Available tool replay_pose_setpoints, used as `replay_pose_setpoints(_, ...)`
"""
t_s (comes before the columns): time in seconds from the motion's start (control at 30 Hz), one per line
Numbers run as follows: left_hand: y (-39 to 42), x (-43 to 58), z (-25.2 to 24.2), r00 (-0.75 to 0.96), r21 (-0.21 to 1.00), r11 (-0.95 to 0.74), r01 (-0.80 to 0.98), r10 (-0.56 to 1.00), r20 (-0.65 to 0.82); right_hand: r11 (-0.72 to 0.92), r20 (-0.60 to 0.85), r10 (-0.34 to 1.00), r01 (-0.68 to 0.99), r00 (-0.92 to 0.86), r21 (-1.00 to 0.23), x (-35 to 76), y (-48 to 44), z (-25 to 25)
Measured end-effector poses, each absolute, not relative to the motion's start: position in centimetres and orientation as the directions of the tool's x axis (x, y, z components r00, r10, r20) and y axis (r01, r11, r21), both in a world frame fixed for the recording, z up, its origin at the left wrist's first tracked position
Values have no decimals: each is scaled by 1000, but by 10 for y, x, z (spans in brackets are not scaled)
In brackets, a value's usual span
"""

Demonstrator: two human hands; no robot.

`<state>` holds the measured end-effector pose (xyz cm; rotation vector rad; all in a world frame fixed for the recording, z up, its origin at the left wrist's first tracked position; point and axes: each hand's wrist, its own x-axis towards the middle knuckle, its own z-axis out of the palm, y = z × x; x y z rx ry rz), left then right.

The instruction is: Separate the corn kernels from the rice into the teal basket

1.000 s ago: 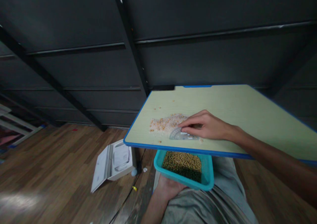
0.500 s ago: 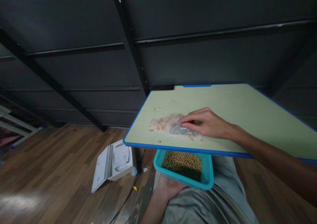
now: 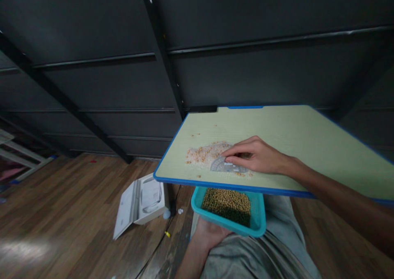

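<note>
My right hand (image 3: 257, 155) rests on the pale green table (image 3: 295, 139), fingers pressed on a clear plastic protractor (image 3: 224, 165). The protractor lies flat beside a pile of mixed rice and small orange grains (image 3: 205, 154), with a few grains along its near edge. Below the table's blue front edge, my left hand (image 3: 209, 234) holds a teal tray (image 3: 257, 224) from underneath. The tray is full of yellowish beans (image 3: 227, 202). Most of the left hand's fingers are hidden beneath the tray.
An open white box (image 3: 140, 203) lies on the wooden floor (image 3: 61, 205) left of the table leg. Small bits of litter sit near it. A dark metal wall with slanted beams (image 3: 160, 44) stands behind. My grey-clad lap (image 3: 246, 258) is under the tray.
My right hand slid the protractor slightly away and back toward the front edge, dragging a few grains along. The tray and left hand stayed put.
</note>
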<state>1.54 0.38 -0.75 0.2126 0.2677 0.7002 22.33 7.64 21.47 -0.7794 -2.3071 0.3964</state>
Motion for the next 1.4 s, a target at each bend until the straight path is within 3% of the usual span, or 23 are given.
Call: replay_pose_setpoints(1.4,5,16,-5,732,229,750,-621,659,-172,722,388,636,337,-668,-604,222,71,215)
